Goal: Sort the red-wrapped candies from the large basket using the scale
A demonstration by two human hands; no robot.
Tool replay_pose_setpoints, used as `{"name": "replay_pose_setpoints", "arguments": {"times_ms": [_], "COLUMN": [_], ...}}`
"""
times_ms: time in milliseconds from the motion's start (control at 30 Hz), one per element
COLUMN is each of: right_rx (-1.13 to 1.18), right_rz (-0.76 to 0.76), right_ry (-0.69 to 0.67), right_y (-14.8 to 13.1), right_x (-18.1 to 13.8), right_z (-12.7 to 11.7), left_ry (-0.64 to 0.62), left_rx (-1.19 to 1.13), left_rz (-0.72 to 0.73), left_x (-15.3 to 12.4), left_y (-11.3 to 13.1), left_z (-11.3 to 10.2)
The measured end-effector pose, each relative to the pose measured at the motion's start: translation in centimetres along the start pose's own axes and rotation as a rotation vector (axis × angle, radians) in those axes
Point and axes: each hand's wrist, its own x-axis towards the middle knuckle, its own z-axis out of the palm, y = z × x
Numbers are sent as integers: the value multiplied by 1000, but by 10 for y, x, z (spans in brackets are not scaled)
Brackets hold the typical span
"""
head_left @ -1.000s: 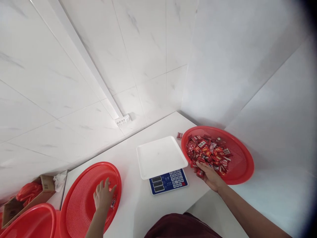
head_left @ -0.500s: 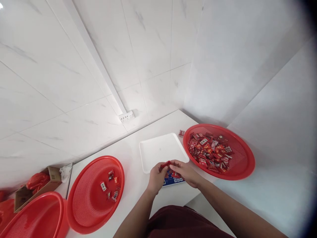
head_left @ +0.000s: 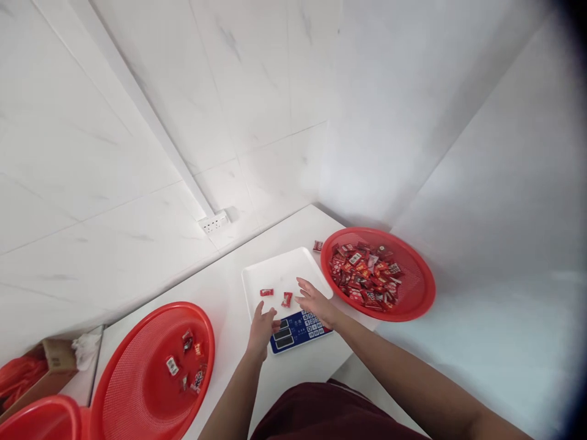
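A person's left hand [head_left: 262,327] and right hand [head_left: 315,300] hover, fingers spread and empty, over the front of a white scale tray [head_left: 284,266] on the desk [head_left: 220,293], where one red candy [head_left: 266,292] and a second candy [head_left: 287,299] lie, beside a candy-filled red basket [head_left: 415,284].

Wall socket [head_left: 213,222], cardboard box [head_left: 59,355] — far left

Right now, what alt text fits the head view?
The left hand and right hand, both open, hover by a white scale tray holding two red candies. A candy-filled basket sits right of it, a sparser basket left.
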Motion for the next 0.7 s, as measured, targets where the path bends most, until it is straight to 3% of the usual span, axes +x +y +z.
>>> {"name": "replay_pose_setpoints", "arguments": {"times_ms": [67,167,233,333,433,500,700], "right_rx": [-116,-328,-521,-729,-819,-860,-650], "right_rz": [-123,-208,-117,203,359,372,145], "right_ry": [116,398,520,440,461,513,543], "right_y": [1,6,13,29,45,53,55], "right_x": [4,9,11,13,19,25,28], "right_z": [-27,-88,-131,-173,-182,-179,-195], "left_ry": [-47,-126,-159,-162,-102,-73,-51], "left_rx": [51,117,139,160,168,164,176], "left_rz": [-8,1,4,-28,-32,-18,-16], "left_x": [-5,-14,-20,-24,-26,-27,-30], "left_y": [-6,-16,-23,-33,-38,-39,-34], "left_z": [-4,-12,-17,-23,-26,-27,-27]}}
